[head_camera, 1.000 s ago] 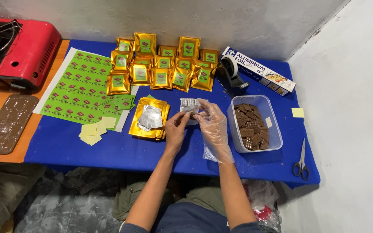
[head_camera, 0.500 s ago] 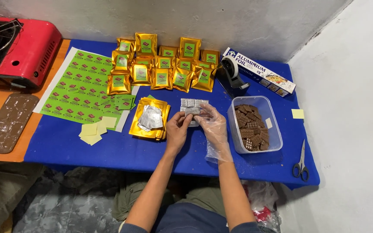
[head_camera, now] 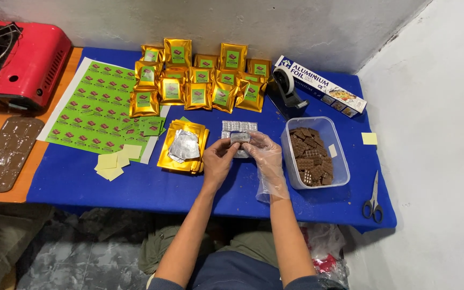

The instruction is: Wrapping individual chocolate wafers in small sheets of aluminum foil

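the bare left hand (head_camera: 218,161) and the clear-plastic-gloved right hand (head_camera: 264,156) both pinch a small foil-wrapped silver piece (head_camera: 239,138) between their fingertips. it sits above the blue table (head_camera: 135,185), just in front of a row of silver foil squares (head_camera: 238,126).

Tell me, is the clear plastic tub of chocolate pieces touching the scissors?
Apart. The head view shows bare blue table cover between the clear plastic tub and the scissors, which lie nearer the table's right edge.
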